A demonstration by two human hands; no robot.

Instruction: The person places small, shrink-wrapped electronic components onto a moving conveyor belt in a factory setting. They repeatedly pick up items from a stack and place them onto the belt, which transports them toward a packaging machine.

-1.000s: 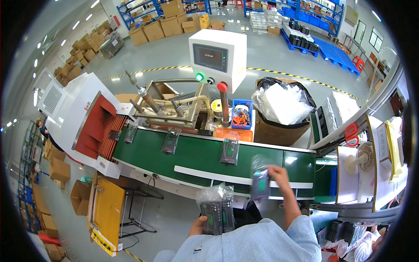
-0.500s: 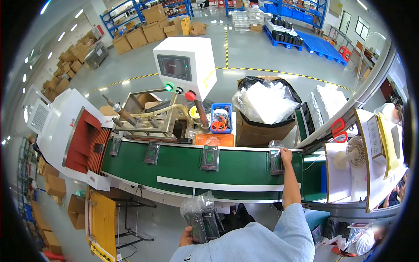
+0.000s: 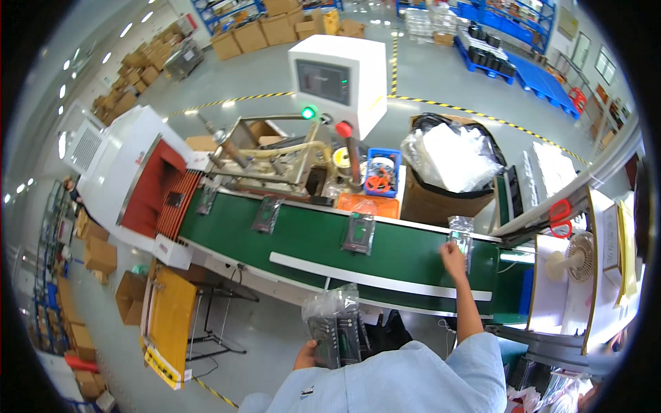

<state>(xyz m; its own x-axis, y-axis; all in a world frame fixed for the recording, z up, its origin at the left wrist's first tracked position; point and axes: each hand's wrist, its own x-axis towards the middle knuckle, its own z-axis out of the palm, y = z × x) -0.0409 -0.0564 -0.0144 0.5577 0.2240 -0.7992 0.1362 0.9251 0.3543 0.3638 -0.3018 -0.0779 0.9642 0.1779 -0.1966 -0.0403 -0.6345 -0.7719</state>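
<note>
Packets (image 3: 334,332) fill left hand (image 3: 306,355) (right hand (image 3: 452,263) at another packet (image 3: 460,226) on conveyor (image 3: 306,235)).

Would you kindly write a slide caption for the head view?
The left hand holds bagged packages while the right hand is at another package on a green conveyor belt.

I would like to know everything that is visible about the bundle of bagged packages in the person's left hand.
The bundle consists of several flat, dark packages, overlapping, in clear, plastic-looking bags; their exact number is unclear. Small pale markings show on the dark fronts. Loose, wrinkled, shiny bag ends stick out at the top. It is held on the near side of the green conveyor belt, bag ends toward the belt. The left hand grips its lower left edge.
</note>
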